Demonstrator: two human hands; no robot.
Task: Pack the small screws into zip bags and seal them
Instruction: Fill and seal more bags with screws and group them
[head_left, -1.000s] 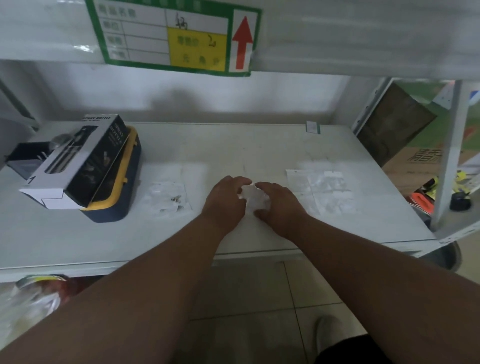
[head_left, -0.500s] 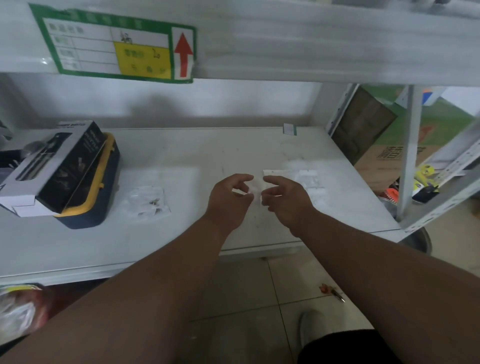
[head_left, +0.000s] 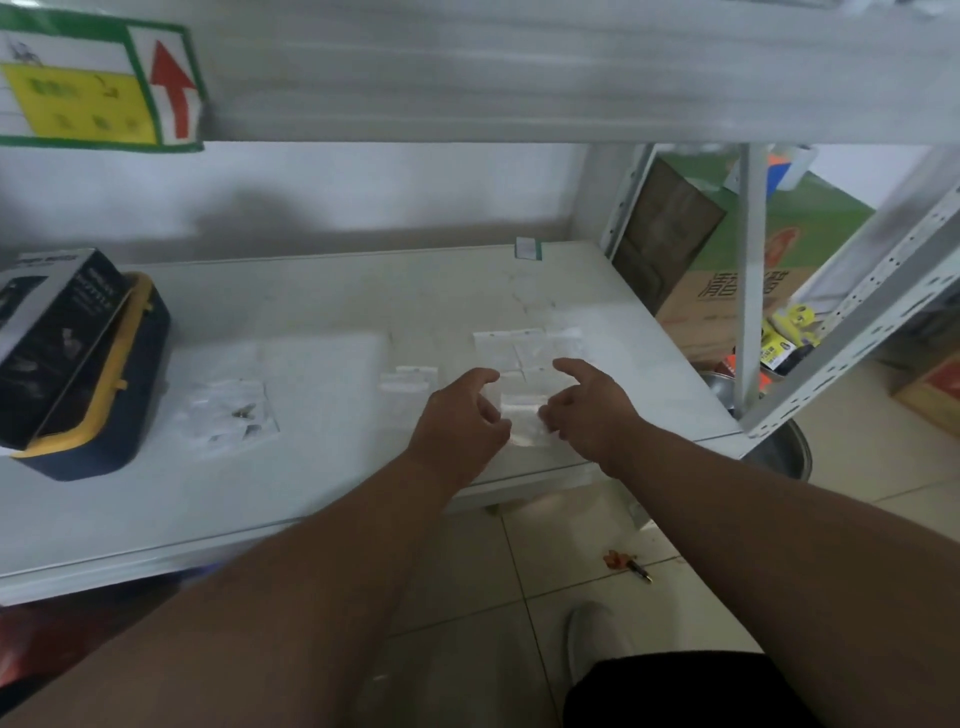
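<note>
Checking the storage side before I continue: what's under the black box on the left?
The black box lies tilted on a navy case with a yellow rim, which sits on the shelf. Anything inside the case is hidden.

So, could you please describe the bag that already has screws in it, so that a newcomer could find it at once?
Start at the black box on the yellow-and-navy case at the left of the white shelf. Just right of it lies a clear zip bag, well left of both hands. Unlike the empty bags farther right, it shows small dark screws inside.
</note>
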